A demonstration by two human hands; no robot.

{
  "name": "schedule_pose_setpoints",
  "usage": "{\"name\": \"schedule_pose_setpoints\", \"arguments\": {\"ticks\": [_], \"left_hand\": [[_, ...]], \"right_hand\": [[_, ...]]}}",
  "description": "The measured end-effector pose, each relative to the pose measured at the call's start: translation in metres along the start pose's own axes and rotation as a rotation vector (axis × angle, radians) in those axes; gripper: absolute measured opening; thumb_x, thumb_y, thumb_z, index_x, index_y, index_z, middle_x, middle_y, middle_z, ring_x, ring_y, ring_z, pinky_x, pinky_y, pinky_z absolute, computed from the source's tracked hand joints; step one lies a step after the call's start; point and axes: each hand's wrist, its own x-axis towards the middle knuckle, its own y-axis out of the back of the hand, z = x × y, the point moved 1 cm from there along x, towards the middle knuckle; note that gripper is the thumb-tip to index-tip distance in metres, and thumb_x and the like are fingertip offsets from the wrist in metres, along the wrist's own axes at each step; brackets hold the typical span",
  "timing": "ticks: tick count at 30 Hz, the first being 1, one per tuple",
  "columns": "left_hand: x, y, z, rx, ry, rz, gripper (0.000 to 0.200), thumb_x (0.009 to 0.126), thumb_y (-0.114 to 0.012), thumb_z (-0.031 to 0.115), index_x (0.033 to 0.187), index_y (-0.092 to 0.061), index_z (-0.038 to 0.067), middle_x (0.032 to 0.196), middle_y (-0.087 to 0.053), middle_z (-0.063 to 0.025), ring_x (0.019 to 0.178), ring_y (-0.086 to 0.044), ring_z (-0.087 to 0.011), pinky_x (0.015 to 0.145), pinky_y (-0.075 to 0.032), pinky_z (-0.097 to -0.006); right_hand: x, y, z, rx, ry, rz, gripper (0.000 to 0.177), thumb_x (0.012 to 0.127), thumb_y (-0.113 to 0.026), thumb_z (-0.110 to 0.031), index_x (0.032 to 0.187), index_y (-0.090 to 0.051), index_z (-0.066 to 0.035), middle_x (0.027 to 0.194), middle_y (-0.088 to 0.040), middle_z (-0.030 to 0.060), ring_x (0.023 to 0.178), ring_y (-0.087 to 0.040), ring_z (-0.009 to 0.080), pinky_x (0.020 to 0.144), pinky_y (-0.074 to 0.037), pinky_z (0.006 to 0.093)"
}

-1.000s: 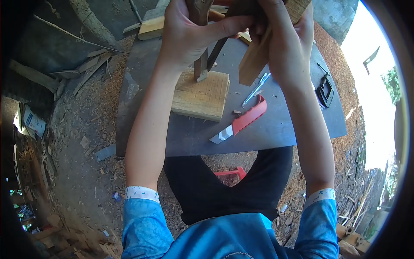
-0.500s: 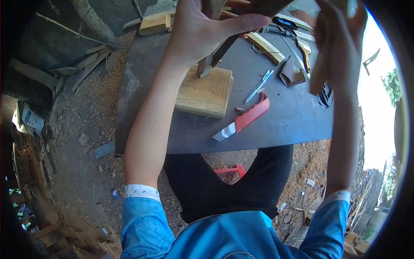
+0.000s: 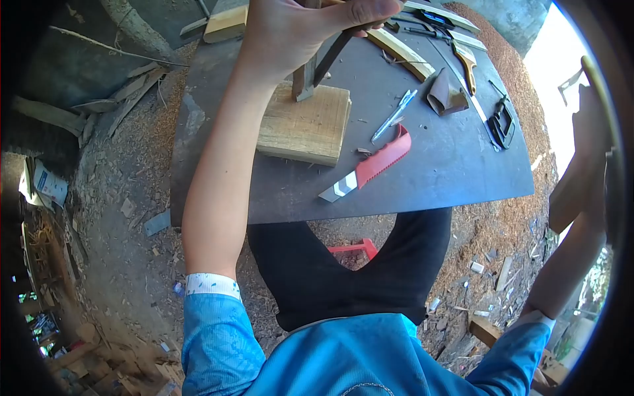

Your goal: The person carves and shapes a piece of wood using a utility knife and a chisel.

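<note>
At the top edge, my left hand (image 3: 297,30) is closed around dark, narrow pieces of wood (image 3: 305,80), its thumb lying across them. One piece stands with its lower end on a light wooden block (image 3: 307,125); their upper ends are out of view. Far out at the right edge, off the table, my right hand (image 3: 594,198) is partly lost in the dark rim. Along it runs a brown piece of wood (image 3: 566,191), which it seems to grip. On the table lie a cutter with a red handle (image 3: 384,157) and a blue-white pen (image 3: 395,117).
The dark tabletop (image 3: 436,178) also bears a folded brown sheet (image 3: 444,94), a black clamp (image 3: 503,124), a handsaw with a wooden handle (image 3: 465,65) and wooden strips (image 3: 406,56). Sawdust covers the ground. A red tool (image 3: 360,247) shows between my legs.
My right hand has swung from above the table out to the right edge with its piece of wood, uncovering the clamp. My left hand keeps its hold; the view has shifted slightly.
</note>
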Motion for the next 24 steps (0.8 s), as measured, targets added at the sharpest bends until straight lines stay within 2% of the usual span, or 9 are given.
{"name": "schedule_pose_setpoints", "arguments": {"ticks": [2, 7, 13, 16, 19, 21, 24], "left_hand": [[0.001, -0.001, 0.001, -0.006, -0.003, -0.008, 0.062, 0.083, -0.09, 0.013, 0.122, -0.043, 0.013, 0.096, -0.066, -0.0054, 0.076, -0.073, -0.0155, 0.061, -0.062, -0.0262], [0.002, 0.003, 0.002, 0.018, -0.01, -0.004, 0.061, 0.084, -0.089, 0.015, 0.123, -0.042, 0.014, 0.096, -0.07, -0.0074, 0.076, -0.073, -0.0156, 0.061, -0.062, -0.0262], [0.0, 0.006, -0.001, 0.049, -0.04, -0.034, 0.062, 0.085, -0.089, 0.017, 0.124, -0.04, 0.014, 0.097, -0.071, -0.0092, 0.077, -0.074, -0.016, 0.063, -0.062, -0.026], [-0.002, 0.001, 0.004, 0.067, -0.035, 0.013, 0.061, 0.085, -0.088, 0.017, 0.124, -0.041, 0.013, 0.099, -0.071, -0.0102, 0.077, -0.074, -0.0165, 0.063, -0.062, -0.0258], [-0.002, 0.005, 0.004, 0.091, -0.057, 0.018, 0.06, 0.086, -0.088, 0.016, 0.124, -0.041, 0.012, 0.1, -0.071, -0.0107, 0.078, -0.074, -0.0169, 0.063, -0.062, -0.0257], [-0.004, 0.007, 0.001, 0.094, -0.081, 0.017, 0.06, 0.086, -0.088, 0.015, 0.125, -0.042, 0.012, 0.1, -0.071, -0.0109, 0.078, -0.074, -0.0168, 0.063, -0.062, -0.0258], [-0.01, 0.008, 0.005, 0.111, -0.071, 0.052, 0.06, 0.086, -0.088, 0.014, 0.126, -0.044, 0.01, 0.1, -0.072, -0.0116, 0.077, -0.074, -0.0163, 0.063, -0.062, -0.0259]], "right_hand": [[-0.004, -0.009, -0.01, 0.008, 0.006, -0.022, 0.059, 0.103, -0.059, -0.047, 0.149, -0.053, -0.011, 0.11, -0.065, 0.0106, 0.092, -0.064, 0.0136, 0.086, -0.051, 0.0295], [-0.037, -0.033, -0.026, -0.184, 0.084, -0.251, 0.059, 0.103, -0.058, -0.049, 0.148, -0.052, -0.011, 0.113, -0.064, 0.0114, 0.096, -0.063, 0.015, 0.089, -0.05, 0.0312], [0.03, -0.024, -0.046, -0.046, 0.082, -0.134, 0.059, 0.104, -0.056, -0.05, 0.147, -0.052, -0.011, 0.116, -0.062, 0.0123, 0.102, -0.062, 0.0167, 0.093, -0.05, 0.0333], [0.011, -0.044, -0.061, -0.107, 0.108, -0.256, 0.059, 0.104, -0.055, -0.051, 0.147, -0.052, -0.011, 0.118, -0.061, 0.0128, 0.104, -0.061, 0.0175, 0.094, -0.05, 0.0344], [-0.019, -0.061, -0.066, -0.24, 0.266, -0.423, 0.059, 0.104, -0.054, -0.051, 0.147, -0.052, -0.011, 0.12, -0.06, 0.0133, 0.107, -0.061, 0.0183, 0.096, -0.05, 0.0354], [-0.01, -0.058, -0.068, -0.245, 0.253, -0.424, 0.059, 0.104, -0.054, -0.052, 0.146, -0.052, -0.011, 0.121, -0.06, 0.0136, 0.109, -0.06, 0.0189, 0.097, -0.049, 0.0361], [0.025, -0.047, -0.082, -0.164, 0.115, -0.356, 0.059, 0.104, -0.053, -0.053, 0.146, -0.052, -0.011, 0.123, -0.059, 0.014, 0.112, -0.06, 0.0197, 0.099, -0.049, 0.0372]]}}
